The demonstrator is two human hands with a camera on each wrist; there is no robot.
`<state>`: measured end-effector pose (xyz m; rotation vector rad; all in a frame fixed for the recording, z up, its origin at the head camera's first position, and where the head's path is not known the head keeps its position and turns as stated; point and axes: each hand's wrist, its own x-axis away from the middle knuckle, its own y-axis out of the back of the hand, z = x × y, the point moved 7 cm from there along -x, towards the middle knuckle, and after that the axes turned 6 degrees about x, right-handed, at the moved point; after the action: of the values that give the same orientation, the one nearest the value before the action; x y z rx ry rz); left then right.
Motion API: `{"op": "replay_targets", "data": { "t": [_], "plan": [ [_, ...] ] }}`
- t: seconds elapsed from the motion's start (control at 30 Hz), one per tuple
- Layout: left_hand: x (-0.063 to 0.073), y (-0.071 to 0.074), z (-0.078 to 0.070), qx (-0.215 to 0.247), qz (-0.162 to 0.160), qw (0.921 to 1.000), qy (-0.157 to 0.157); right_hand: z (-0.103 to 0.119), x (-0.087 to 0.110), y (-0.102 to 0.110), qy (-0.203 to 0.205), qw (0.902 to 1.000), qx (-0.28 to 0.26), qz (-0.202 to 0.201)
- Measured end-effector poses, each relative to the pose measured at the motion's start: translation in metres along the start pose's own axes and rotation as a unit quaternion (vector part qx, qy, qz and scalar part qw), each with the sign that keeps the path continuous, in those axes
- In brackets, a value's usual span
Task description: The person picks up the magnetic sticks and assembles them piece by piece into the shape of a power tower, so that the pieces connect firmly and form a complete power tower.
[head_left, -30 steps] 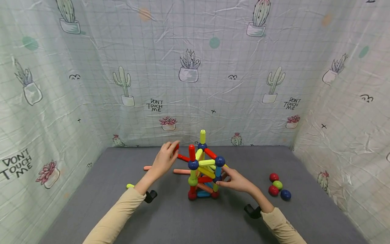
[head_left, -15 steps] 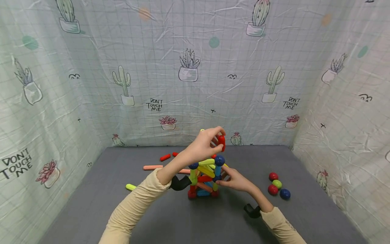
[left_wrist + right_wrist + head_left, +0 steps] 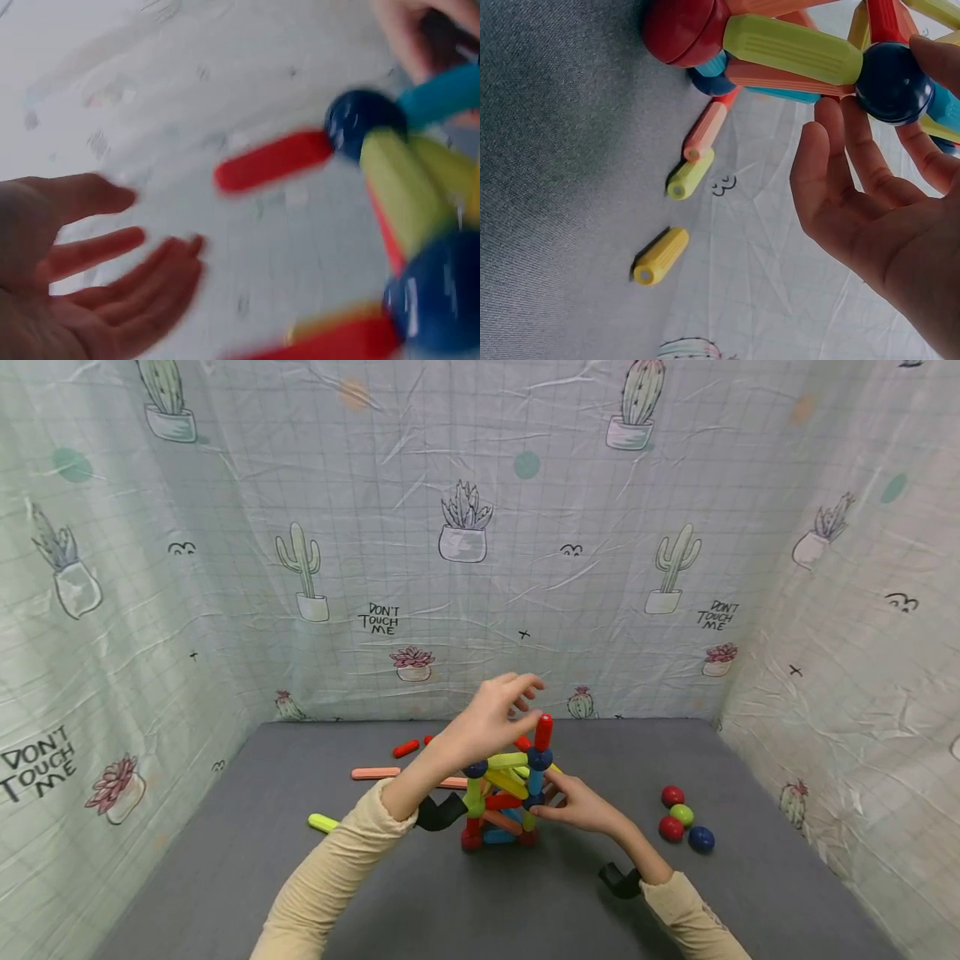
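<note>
A tower of coloured magnetic rods and balls stands mid-table. On its upper right dark blue ball a short red rod stands upright. My left hand hovers beside that rod, fingers spread and loosely bent; the left wrist view shows a gap between the fingers and the red rod. Lower on the tower's right side, my right hand pinches a dark blue ball between thumb and fingers. The left forearm hides part of the tower's left and back.
Red rods, a pink rod and a yellow-green rod lie left of the tower. Loose balls, including a blue one and a green one, sit to the right. A yellow rod lies behind. A cactus-print curtain surrounds the table.
My left hand has carried the red rod from the left over to the upper right blue ball, stood it there and let go, drawing slightly back. The right hand has stayed in place.
</note>
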<state>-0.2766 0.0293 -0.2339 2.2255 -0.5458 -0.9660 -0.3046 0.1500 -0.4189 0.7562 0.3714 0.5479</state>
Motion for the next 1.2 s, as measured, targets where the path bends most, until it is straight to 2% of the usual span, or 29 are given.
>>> {"op": "replay_targets", "data": {
  "t": [0.1, 0.17, 0.23, 0.3, 0.43, 0.5, 0.57, 0.6, 0.7, 0.77, 0.83, 0.9, 1.0, 1.1, 1.2],
  "plan": [
    [0.015, 0.029, 0.014, 0.015, -0.085, 0.9962, -0.006, -0.001, 0.001, 0.001, 0.002, 1.0, 0.002, -0.005],
    [0.028, 0.042, 0.036, -0.003, -0.107, 0.9942, 0.013, -0.002, 0.001, 0.001, 0.004, 1.0, 0.004, -0.007],
    [0.044, 0.048, 0.068, -0.029, -0.095, 0.9938, 0.051, -0.003, 0.001, 0.001, 0.0, 1.0, 0.003, -0.009],
    [0.064, 0.05, 0.105, -0.061, -0.063, 0.9917, 0.094, -0.003, 0.002, 0.0, 0.001, 0.9999, 0.004, -0.011],
    [0.111, 0.049, 0.176, -0.127, -0.007, 0.9797, 0.155, -0.003, 0.003, 0.0, 0.007, 0.9998, 0.004, -0.018],
    [0.133, 0.049, 0.2, -0.151, 0.004, 0.9734, 0.172, -0.003, 0.003, 0.0, 0.011, 0.9997, 0.007, -0.02],
    [0.15, 0.048, 0.213, -0.165, 0.0, 0.9705, 0.175, -0.001, 0.004, 0.0, 0.012, 0.9996, 0.015, -0.023],
    [0.156, 0.047, 0.216, -0.165, -0.009, 0.9716, 0.169, 0.0, 0.005, 0.001, 0.014, 0.9994, 0.019, -0.025],
    [0.162, 0.038, 0.209, -0.124, -0.049, 0.982, 0.133, 0.009, 0.01, 0.004, 0.018, 0.9989, 0.031, -0.031],
    [0.158, 0.026, 0.193, -0.072, -0.079, 0.989, 0.102, 0.013, 0.016, 0.009, 0.019, 0.9983, 0.038, -0.039],
    [0.149, 0.013, 0.173, -0.009, -0.105, 0.9915, 0.076, 0.014, 0.02, 0.012, 0.018, 0.998, 0.039, -0.047],
    [0.136, 0.002, 0.152, 0.052, -0.129, 0.9888, 0.053, 0.008, 0.024, 0.015, 0.019, 0.9972, 0.044, -0.057],
    [0.116, -0.007, 0.125, 0.111, -0.16, 0.9799, 0.041, -0.009, 0.026, 0.018, 0.013, 0.9956, 0.057, -0.074],
    [0.101, -0.013, 0.107, 0.144, -0.18, 0.9722, 0.042, -0.024, 0.032, 0.023, 0.008, 0.9914, 0.09, -0.095],
    [0.094, -0.018, 0.098, 0.151, -0.188, 0.9695, 0.044, -0.036, 0.041, 0.031, 0.005, 0.9814, 0.144, -0.127]
  ]
}}
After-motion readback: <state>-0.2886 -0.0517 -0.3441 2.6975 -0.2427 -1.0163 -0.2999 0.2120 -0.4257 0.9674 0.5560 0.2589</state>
